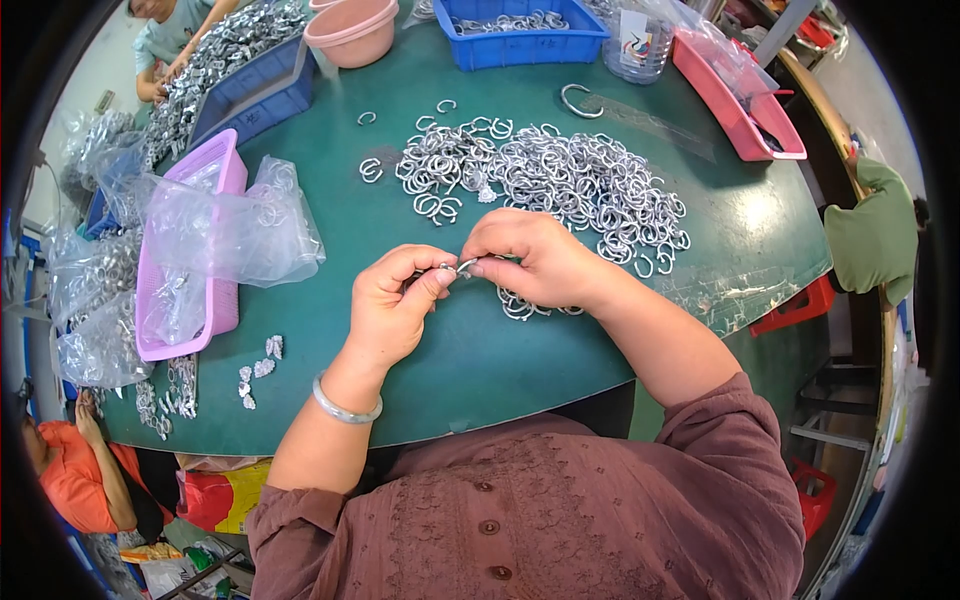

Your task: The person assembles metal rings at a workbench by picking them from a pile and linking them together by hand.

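Observation:
My left hand [395, 295] and my right hand [535, 258] meet over the green table. Between their pinched fingertips is a small silvery open metal ring [463, 267], mostly covered by the fingers. Whether a second small part sits in my left fingers cannot be made out. Just beyond my hands spreads a pile of silvery open metal rings [575, 180], with some of them under my right wrist. A few loose rings [371, 169] lie left of the pile.
On the left stands a pink-purple basket [228, 180] with clear plastic bags [270, 225]. Small silvery pieces [264, 368] lie nearer. Blue trays [528, 48], a pink tub [352, 35], a clear jar [638, 48] and a red tray [725, 110] line the far side. Other people sit around the table.

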The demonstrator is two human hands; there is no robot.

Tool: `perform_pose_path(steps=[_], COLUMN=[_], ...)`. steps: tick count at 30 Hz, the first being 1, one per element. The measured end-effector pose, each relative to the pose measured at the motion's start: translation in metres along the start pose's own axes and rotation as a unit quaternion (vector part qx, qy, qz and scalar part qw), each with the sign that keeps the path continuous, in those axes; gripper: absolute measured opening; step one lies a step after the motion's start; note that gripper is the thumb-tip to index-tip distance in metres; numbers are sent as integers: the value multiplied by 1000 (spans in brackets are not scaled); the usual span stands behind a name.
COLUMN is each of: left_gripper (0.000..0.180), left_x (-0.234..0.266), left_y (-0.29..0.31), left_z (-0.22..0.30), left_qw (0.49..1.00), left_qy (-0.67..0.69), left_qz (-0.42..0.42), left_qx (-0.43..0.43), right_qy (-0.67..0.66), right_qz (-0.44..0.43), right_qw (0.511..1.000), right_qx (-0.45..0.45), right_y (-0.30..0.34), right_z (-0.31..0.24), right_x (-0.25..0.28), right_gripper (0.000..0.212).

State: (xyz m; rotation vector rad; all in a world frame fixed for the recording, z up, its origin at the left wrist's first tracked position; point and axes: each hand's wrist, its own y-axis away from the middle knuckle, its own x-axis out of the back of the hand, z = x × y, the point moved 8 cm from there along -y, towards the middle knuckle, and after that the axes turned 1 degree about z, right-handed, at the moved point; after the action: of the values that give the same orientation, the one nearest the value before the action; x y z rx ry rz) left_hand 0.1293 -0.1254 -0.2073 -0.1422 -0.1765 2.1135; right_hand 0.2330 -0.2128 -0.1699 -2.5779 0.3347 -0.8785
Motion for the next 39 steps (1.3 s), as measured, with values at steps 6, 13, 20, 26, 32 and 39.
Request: perform_pose_path(steps=[6, 13, 20, 26, 32, 39], left_gripper=[12, 10, 8, 7, 9, 9], left_x=[2, 3, 0, -1, -2, -2], left_y=[0, -1, -1, -1, 0, 2], left_z=[8, 1, -14, -13, -24, -29], left_qw=[996, 998, 997, 998, 974, 953], left_qy=[-60, -53, 20, -20, 121, 202], left_qz=[8, 10, -7, -16, -15, -36], left_qx=[-62, -22, 70, 62, 192, 222], right_qy=[-20, -44, -66, -90, -150, -150], right_qz=[9, 10, -4, 4, 30, 31], right_qw=[1000, 999, 997, 994, 983, 981], right_qx=[8, 2, -33, -56, -100, -120], right_y=[0, 0, 0, 2, 1, 1], right_z=[-1, -1, 1, 4, 12, 14], right_x=[3, 2, -1, -1, 4, 4], right_gripper=[10, 10, 10, 12, 14, 14])
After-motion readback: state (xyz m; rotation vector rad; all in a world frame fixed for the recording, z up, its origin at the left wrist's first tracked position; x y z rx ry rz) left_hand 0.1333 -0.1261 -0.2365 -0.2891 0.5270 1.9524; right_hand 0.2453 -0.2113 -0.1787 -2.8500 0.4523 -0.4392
